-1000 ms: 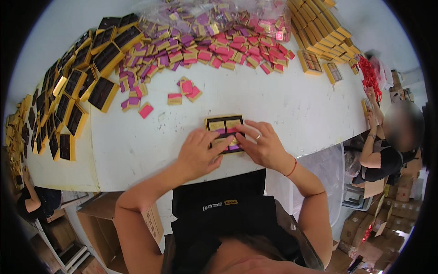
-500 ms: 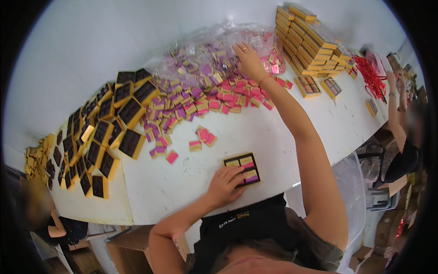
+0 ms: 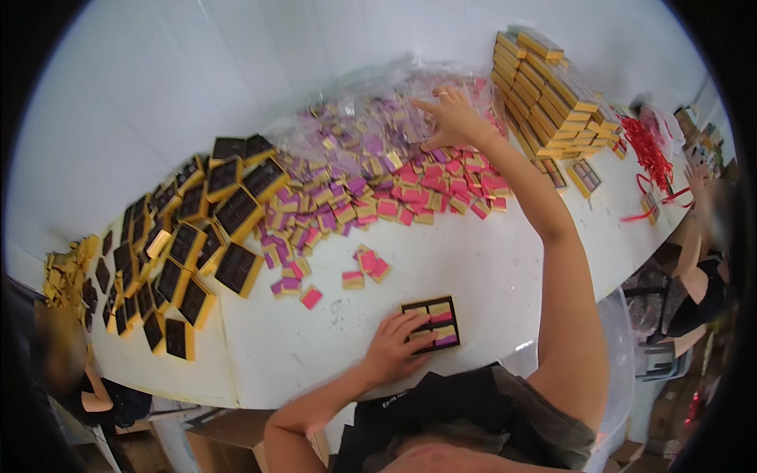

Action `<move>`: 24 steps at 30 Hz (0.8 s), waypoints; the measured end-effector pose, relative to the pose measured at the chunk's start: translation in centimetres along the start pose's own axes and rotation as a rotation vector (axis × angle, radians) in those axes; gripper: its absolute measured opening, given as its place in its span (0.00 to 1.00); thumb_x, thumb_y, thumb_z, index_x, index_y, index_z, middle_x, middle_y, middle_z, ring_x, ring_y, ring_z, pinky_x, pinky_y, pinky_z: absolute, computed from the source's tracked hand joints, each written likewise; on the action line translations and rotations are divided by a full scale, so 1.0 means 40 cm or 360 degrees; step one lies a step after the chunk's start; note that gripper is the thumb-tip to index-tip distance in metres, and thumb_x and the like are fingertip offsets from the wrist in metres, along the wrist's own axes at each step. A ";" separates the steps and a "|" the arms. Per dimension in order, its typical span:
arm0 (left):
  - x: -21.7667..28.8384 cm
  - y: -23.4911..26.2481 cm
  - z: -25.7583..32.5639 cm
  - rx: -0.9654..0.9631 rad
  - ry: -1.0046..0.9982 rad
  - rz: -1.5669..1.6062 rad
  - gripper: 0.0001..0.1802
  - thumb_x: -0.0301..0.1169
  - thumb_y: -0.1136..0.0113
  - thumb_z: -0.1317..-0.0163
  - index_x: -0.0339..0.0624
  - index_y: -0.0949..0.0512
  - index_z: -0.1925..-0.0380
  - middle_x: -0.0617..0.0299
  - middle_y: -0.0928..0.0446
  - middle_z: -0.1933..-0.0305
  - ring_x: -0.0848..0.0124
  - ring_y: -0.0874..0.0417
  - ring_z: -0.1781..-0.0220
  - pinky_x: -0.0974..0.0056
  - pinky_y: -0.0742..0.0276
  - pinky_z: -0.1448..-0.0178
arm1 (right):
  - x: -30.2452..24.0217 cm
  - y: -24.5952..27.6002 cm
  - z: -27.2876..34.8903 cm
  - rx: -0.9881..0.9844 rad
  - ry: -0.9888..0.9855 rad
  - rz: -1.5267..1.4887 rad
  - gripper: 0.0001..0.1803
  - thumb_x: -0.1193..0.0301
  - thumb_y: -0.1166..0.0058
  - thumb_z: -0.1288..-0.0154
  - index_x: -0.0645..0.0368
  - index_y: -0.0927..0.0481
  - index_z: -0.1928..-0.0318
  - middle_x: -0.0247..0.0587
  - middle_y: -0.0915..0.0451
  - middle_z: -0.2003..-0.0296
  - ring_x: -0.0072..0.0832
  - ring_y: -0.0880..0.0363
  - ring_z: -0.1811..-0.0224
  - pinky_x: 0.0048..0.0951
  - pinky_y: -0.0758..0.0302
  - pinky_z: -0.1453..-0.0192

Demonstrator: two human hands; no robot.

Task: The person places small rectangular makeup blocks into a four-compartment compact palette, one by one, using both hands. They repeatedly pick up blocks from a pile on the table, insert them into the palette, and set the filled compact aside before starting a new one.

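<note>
On the white table in front of me lies a small black-and-gold compartment box [image 3: 453,320] with pink-and-gold and purple-and-gold wrapped pieces in it. My left hand [image 3: 397,345] holds it by its left side, fingers curled over the left compartments and partly hiding them. Further off, my right hand [image 3: 457,120] is raised over the heap, thumb and fingers spread around a clear plastic lid [image 3: 420,124] that is hard to make out. Below that hand spreads a heap of wrapped pieces [image 3: 410,189], its back part under clear plastic film [image 3: 339,118].
Several empty dark-compartment boxes [image 3: 239,268] are piled at left. A few loose pieces [image 3: 367,264] lie before the heap. Filled boxes [image 3: 552,94] stand stacked at back right, one [image 3: 585,177] in front, beside red ribbon [image 3: 648,150]. Other people work at both sides.
My right hand has drawn its thumb and fingers into a wide grip around the clear lid. The left hand stays on the box. The whole view has shifted, so things sit lower.
</note>
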State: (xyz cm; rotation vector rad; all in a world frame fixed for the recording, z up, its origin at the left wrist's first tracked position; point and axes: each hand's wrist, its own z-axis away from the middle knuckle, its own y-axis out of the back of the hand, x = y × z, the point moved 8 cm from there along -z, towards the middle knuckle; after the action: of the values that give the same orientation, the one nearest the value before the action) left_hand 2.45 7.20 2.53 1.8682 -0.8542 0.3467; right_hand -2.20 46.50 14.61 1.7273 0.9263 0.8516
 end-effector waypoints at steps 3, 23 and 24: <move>0.004 -0.006 0.019 0.0003 -0.0008 -0.0097 0.29 0.34 0.25 0.52 0.53 0.19 0.46 0.60 0.25 0.37 0.58 0.26 0.34 0.47 0.32 0.31 | -0.160 0.017 0.262 0.0068 0.0270 -0.0808 0.53 0.46 0.23 0.59 0.44 0.28 0.30 0.54 0.33 0.35 0.49 0.39 0.30 0.50 0.42 0.27; -0.086 -0.015 0.003 -0.0103 0.0441 0.0325 0.73 0.39 0.14 0.67 0.49 0.56 0.23 0.42 0.57 0.19 0.42 0.44 0.22 0.47 0.34 0.26 | -0.457 -0.026 0.575 -0.0219 0.0328 -0.1733 0.20 0.66 0.27 0.42 0.54 0.14 0.49 0.37 0.20 0.60 0.26 0.27 0.73 0.27 0.26 0.66; -0.083 -0.013 0.007 -0.0064 0.0383 0.0301 0.73 0.39 0.14 0.67 0.49 0.56 0.23 0.42 0.57 0.19 0.42 0.43 0.22 0.47 0.34 0.26 | -0.460 -0.017 0.574 -0.0072 0.0389 -0.1667 0.19 0.66 0.28 0.42 0.55 0.14 0.50 0.37 0.21 0.58 0.27 0.26 0.71 0.29 0.25 0.64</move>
State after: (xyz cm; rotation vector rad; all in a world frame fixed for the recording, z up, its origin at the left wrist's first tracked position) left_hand 0.41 8.41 0.12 1.6717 -0.8668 0.6532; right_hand 8.83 21.00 4.86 0.8676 1.7171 0.3547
